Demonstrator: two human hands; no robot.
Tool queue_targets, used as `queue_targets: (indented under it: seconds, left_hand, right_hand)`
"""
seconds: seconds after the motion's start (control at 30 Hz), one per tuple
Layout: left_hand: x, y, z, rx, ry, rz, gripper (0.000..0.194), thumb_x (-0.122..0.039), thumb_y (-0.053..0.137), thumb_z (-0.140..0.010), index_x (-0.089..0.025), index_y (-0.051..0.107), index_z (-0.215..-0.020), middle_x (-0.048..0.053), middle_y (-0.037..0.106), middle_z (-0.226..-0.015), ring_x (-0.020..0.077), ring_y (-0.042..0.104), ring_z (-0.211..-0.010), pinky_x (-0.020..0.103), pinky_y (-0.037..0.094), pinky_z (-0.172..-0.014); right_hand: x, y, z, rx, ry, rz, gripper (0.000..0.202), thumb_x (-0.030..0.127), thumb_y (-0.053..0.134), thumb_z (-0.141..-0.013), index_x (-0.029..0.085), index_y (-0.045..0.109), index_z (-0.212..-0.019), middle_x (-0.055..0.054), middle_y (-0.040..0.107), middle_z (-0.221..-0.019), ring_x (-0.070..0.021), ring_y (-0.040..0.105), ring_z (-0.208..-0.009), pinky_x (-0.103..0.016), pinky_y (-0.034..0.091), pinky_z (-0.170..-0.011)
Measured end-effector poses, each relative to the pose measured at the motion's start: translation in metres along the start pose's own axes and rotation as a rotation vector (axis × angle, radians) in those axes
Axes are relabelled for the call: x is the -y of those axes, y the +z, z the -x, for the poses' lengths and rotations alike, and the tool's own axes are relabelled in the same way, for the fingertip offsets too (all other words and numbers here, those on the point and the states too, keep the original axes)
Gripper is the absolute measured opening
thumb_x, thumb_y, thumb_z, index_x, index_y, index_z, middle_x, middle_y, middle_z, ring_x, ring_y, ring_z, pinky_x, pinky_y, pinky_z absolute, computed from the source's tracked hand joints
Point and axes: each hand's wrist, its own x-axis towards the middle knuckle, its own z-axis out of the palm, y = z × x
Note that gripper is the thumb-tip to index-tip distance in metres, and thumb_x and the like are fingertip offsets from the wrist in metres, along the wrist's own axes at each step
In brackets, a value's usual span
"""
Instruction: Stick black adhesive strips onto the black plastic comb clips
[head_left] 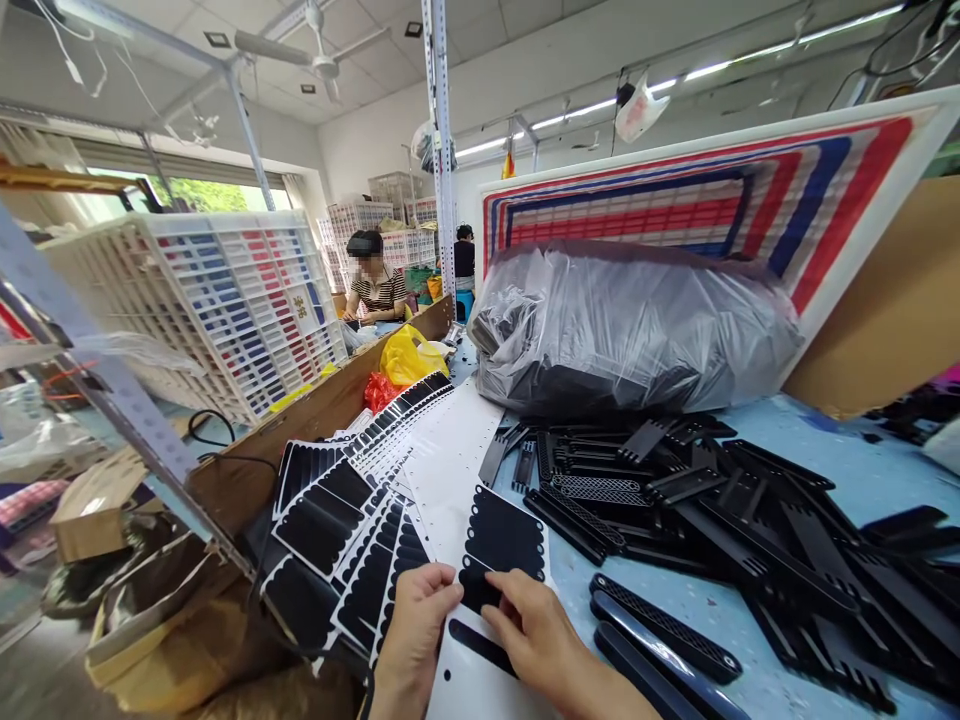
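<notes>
A white backing sheet [447, 672] with black adhesive strips [504, 535] lies in front of me, the strips packed side by side with rounded ends. My left hand [416, 625] is closed, its thumb and forefinger pinching the sheet's left edge. On the other side, my right hand [536, 625] pinches at a black strip between the two hands; its fingertips hide part of the strip. A lone black strip [480, 645] remains lower on the bare backing. More sticker sheets [322, 515] are heaped at left. Long black plastic handles [664, 625] lie to the right of my right hand.
Many black plastic pieces [675, 490] are piled on the blue table [795, 425]. Behind stand a plastic-wrapped bundle [637, 330] and a tilted striped crate [817, 200]. A wooden board [300, 420] edges the left side. Another person [375, 290] sits further back.
</notes>
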Motion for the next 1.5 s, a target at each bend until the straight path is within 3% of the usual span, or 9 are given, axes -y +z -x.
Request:
queue_targets:
  seconds: [0.3,0.57,0.67,0.9,1.03,1.17,1.23,1.37,1.5]
  left_hand:
    - [-0.030,0.028,0.024,0.140,0.069,-0.056,0.017,-0.027,0.078,-0.059,-0.014,0.069,-0.057,0.000,0.059,-0.055,0.0136,0.051,-0.058,0.024,0.040,-0.060]
    - [-0.007,0.026,0.020,0.144,0.045,-0.064,0.024,-0.034,0.081,-0.065,-0.012,0.073,-0.065,0.004,0.065,-0.058,0.0130,0.053,-0.054,0.023,0.038,-0.055]
    - [-0.009,0.014,0.006,0.048,0.063,-0.045,0.027,-0.037,0.082,-0.061,-0.012,0.071,-0.064,0.003,0.064,-0.054,0.0144,0.056,-0.052,0.024,0.041,-0.054]
    - [-0.064,-0.011,-0.076,-0.319,0.288,-0.341,0.024,-0.042,0.068,-0.061,-0.019,0.069,-0.069,0.000,0.064,-0.058,0.0233,0.065,-0.068,0.033,0.049,-0.069]
    - [-0.080,-0.021,-0.099,-0.453,0.275,-0.590,0.008,-0.019,0.063,-0.055,-0.023,0.059,-0.049,-0.002,0.047,-0.039,0.0299,0.065,-0.074,0.035,0.045,-0.073]
    - [-0.073,-0.013,-0.077,-0.480,0.299,-0.732,0.006,-0.020,0.063,-0.059,-0.024,0.061,-0.055,-0.002,0.046,-0.041,0.0302,0.063,-0.074,0.034,0.043,-0.069]
    - [-0.059,0.009,-0.054,-0.389,0.304,-0.755,0.007,-0.030,0.068,-0.063,-0.023,0.067,-0.064,-0.002,0.054,-0.047,0.0243,0.061,-0.061,0.030,0.042,-0.059]
    - [-0.016,0.076,-0.004,0.208,0.055,-0.516,0.035,-0.052,0.068,-0.072,-0.017,0.069,-0.073,0.003,0.064,-0.057,0.0165,0.059,-0.045,0.021,0.030,-0.036]
    - [0.013,0.116,0.022,0.475,-0.188,-0.361,0.035,-0.047,0.077,-0.068,-0.016,0.062,-0.065,0.002,0.062,-0.050,0.0118,0.056,-0.036,0.017,0.027,-0.032]
  right_hand:
    - [0.037,-0.027,0.011,0.011,-0.034,-0.184,0.010,0.024,0.059,-0.077,0.017,0.065,-0.081,-0.003,0.061,-0.073,-0.0168,0.059,-0.067,-0.026,0.047,-0.061]
    - [0.032,-0.037,0.001,-0.020,0.121,-0.413,0.039,0.049,0.054,-0.083,0.017,0.065,-0.064,0.000,0.057,-0.057,-0.0150,0.055,-0.057,-0.026,0.044,-0.053]
    - [0.014,-0.056,-0.003,-0.094,0.212,-0.594,0.044,0.059,0.062,-0.074,0.017,0.066,-0.062,0.000,0.060,-0.055,-0.0161,0.060,-0.052,-0.027,0.050,-0.051]
    - [-0.037,-0.145,0.029,-0.642,0.341,-0.662,0.051,0.065,0.083,-0.050,0.018,0.075,-0.067,-0.004,0.069,-0.057,-0.0204,0.066,-0.050,-0.033,0.059,-0.053]
    - [-0.051,-0.162,0.069,-0.601,0.390,-0.694,0.053,0.063,0.084,-0.052,0.018,0.080,-0.080,-0.010,0.077,-0.069,-0.0270,0.072,-0.061,-0.039,0.063,-0.059]
    - [-0.051,-0.166,0.105,-0.558,0.427,-0.665,0.043,0.054,0.083,-0.058,0.019,0.081,-0.082,-0.013,0.079,-0.075,-0.0294,0.074,-0.067,-0.041,0.063,-0.065]
    - [-0.045,-0.165,0.115,-0.553,0.441,-0.682,0.038,0.050,0.083,-0.059,0.019,0.081,-0.081,-0.013,0.078,-0.074,-0.0295,0.073,-0.067,-0.041,0.062,-0.066]
    - [-0.031,-0.157,0.127,-0.460,0.377,-0.715,0.032,0.048,0.078,-0.067,0.019,0.081,-0.082,-0.012,0.077,-0.072,-0.0279,0.072,-0.068,-0.039,0.061,-0.067]
    - [-0.027,-0.144,0.140,-0.375,0.305,-0.701,0.031,0.048,0.070,-0.077,0.019,0.080,-0.085,-0.010,0.076,-0.075,-0.0258,0.071,-0.069,-0.037,0.059,-0.066]
